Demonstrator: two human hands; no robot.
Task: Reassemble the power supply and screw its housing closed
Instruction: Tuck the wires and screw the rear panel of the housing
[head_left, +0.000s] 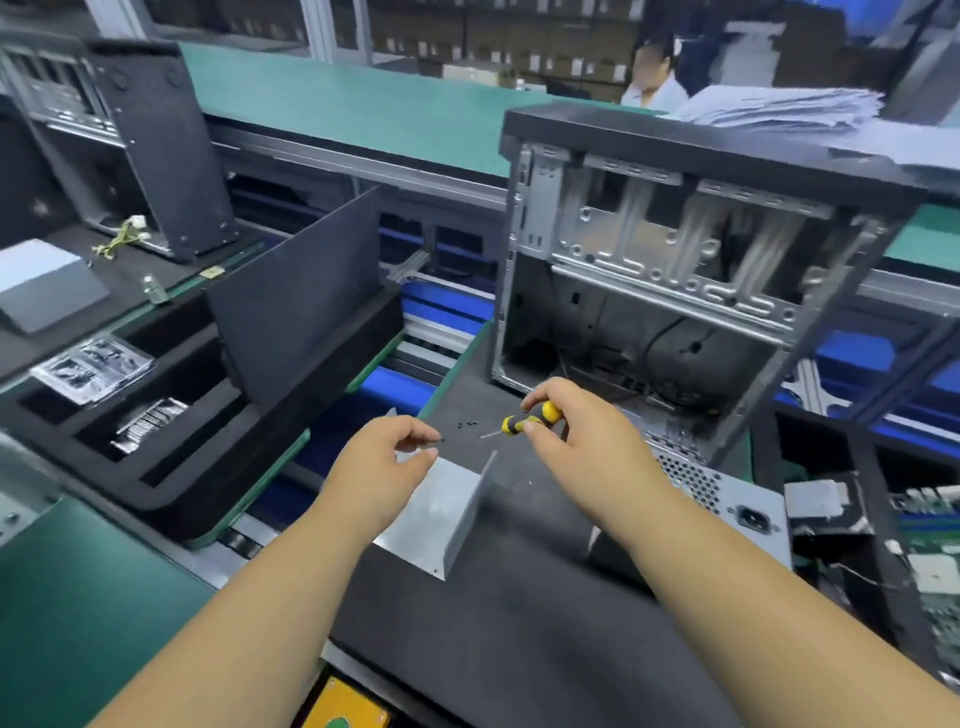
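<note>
The right hand (558, 421) held a small yellow and black screwdriver (530, 420) in its curled fingers, the thin tip pointing left toward the left hand (387, 457). The left hand's fingertips were drawn narrow, seemingly pinching a tiny dark screw (442, 440), though blur made that hard to confirm. A few more loose screws (466, 424) lay on the dark mat of the bench (509, 639), just beyond the two hands. The power supply (727, 493), its perforated face and socket showing, lay at the right under the right forearm; its grey housing cover (447, 514), a bent metal sheet, rested separately on the mat, under and just to the right of the left hand. An open computer case (670, 260) stood farther back. By my judgement the cover had not yet been seated, so it should go squarely on before any screw was driven. Setting the screw onto the tip first, then starting it straight with light turns, would avoid cross-threading
</note>
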